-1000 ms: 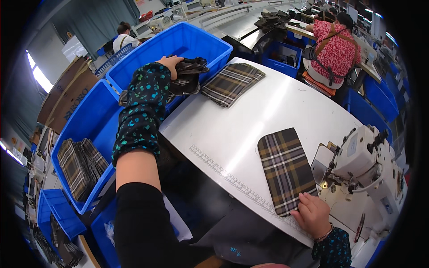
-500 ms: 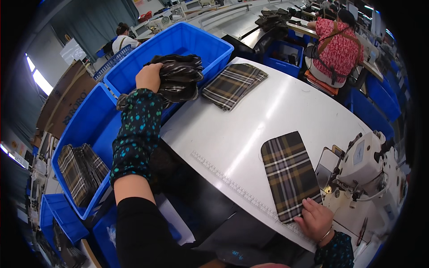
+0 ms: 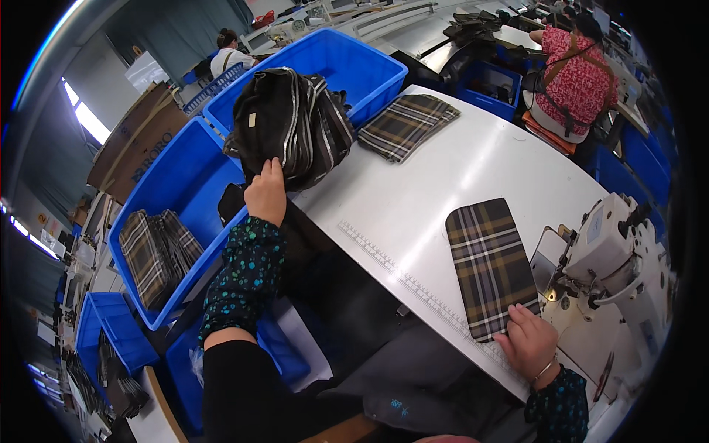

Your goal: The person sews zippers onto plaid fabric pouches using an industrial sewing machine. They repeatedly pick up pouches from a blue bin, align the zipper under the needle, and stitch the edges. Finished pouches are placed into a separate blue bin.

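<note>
**Right hand (image 3: 529, 341) at the near end of a brown-and-black plaid fabric panel (image 3: 493, 269)**

In the head view, the panel lies on the glossy white surface (image 3: 413, 196), ahead of the nearer right hand, its long axis leaning left at the far end. Those fingers rest on it; whether that grip pinches, I cannot tell. The left hand (image 3: 266, 193) has extended fingers against a dark, pale-edged fabric bundle (image 3: 292, 136); its thumb is hidden, its grip unclear. The bundle's underside is out of sight.
</note>
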A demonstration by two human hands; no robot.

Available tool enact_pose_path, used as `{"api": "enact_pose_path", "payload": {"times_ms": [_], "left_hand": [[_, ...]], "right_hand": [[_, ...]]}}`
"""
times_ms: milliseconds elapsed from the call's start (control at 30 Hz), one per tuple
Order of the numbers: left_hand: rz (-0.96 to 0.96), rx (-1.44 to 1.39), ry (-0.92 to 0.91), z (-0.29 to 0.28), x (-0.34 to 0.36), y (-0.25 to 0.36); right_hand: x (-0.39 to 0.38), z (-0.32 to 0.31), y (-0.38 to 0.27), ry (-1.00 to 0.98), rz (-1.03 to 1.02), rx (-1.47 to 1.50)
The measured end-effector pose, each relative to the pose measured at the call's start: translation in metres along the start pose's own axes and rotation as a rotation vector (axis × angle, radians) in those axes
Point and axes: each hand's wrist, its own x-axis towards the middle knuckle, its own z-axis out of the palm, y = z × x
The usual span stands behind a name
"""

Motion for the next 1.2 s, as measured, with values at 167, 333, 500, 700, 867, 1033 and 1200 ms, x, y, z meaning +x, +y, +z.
{"api": "enact_pose_path", "payload": {"times_ms": [167, 333, 500, 700, 867, 1033, 1200], "left_hand": [[-0.065, -0.017, -0.262, -0.007, 0.039, -0.004], [-0.037, -0.17, -0.336, -0.063, 0.043, -0.011], [-0.231, -0.318, -0.363, -0.063, 0.09, -0.021], [-0.395, -0.455, -0.539, 0.009, 0.119, -0.023], [-0.42, -0.346, -0.239, -0.028, 0.117, -0.007], [-0.186, -0.31, 0.399, -0.101, 0.112, -0.037], [0.023, -0.969, 0.331, -0.187, 0.079, -0.018]], "right_hand": [[0.0, 0.001, 0.002, 0.025, -0.023, -0.001], [-0.001, 0.004, -0.005, 0.018, 0.042, -0.005], [-0.006, 0.012, 0.0, 0.003, 0.064, -0.085], [-0.008, 0.016, 0.006, 0.011, 0.069, -0.15], [-0.009, 0.011, 0.01, 0.006, 0.077, -0.093], [-0.003, 0.012, 0.02, 0.025, 0.052, -0.032], [-0.004, 0.007, 0.022, 0.055, 0.041, -0.043]]}}
